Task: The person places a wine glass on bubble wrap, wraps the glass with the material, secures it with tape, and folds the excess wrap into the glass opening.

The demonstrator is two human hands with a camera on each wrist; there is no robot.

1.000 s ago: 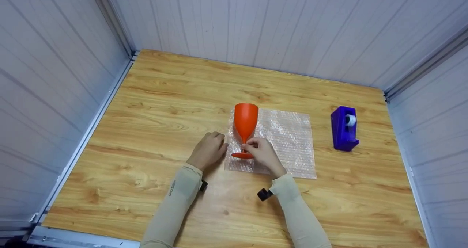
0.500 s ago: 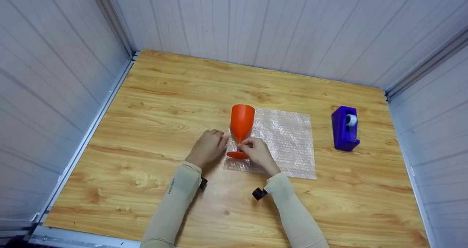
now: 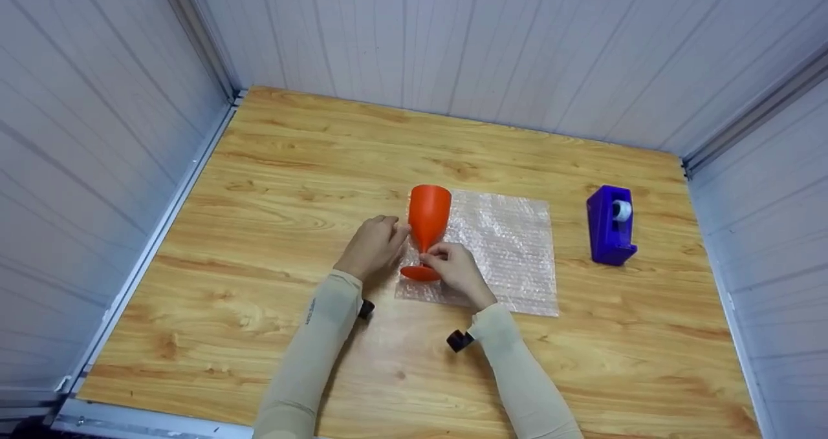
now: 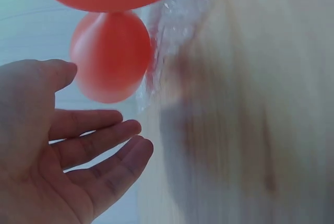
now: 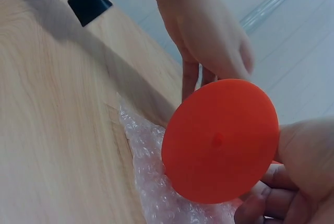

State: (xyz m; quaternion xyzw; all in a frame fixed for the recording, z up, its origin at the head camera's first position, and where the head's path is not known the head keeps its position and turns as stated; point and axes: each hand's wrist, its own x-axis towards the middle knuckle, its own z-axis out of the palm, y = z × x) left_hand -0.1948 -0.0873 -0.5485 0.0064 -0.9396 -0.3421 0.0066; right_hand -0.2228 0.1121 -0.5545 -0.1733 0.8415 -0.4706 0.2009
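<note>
An orange goblet (image 3: 429, 207) lies on its side along the left edge of a square sheet of bubble wrap (image 3: 508, 251), its round foot facing the person. My right hand (image 3: 459, 273) pinches the stem just above the foot; in the right wrist view the foot (image 5: 219, 141) hides most of the stem and bowl. Left of the bowl is my left hand (image 3: 370, 248). Its thumb and loosely bent fingers are spread, with nothing held, in the left wrist view. There the thumb tip is close to the bowl (image 4: 110, 59); whether they touch I cannot tell.
A blue-purple tape dispenser (image 3: 609, 229) with a white roll stands to the right of the bubble wrap. The wood-grain table (image 3: 259, 284) is enclosed by pale panels (image 3: 414, 44) at the back and both sides.
The goblet, in my right hand, has shifted slightly left to the sheet's edge. My left hand has moved a little forward and right, up beside the bowl.
</note>
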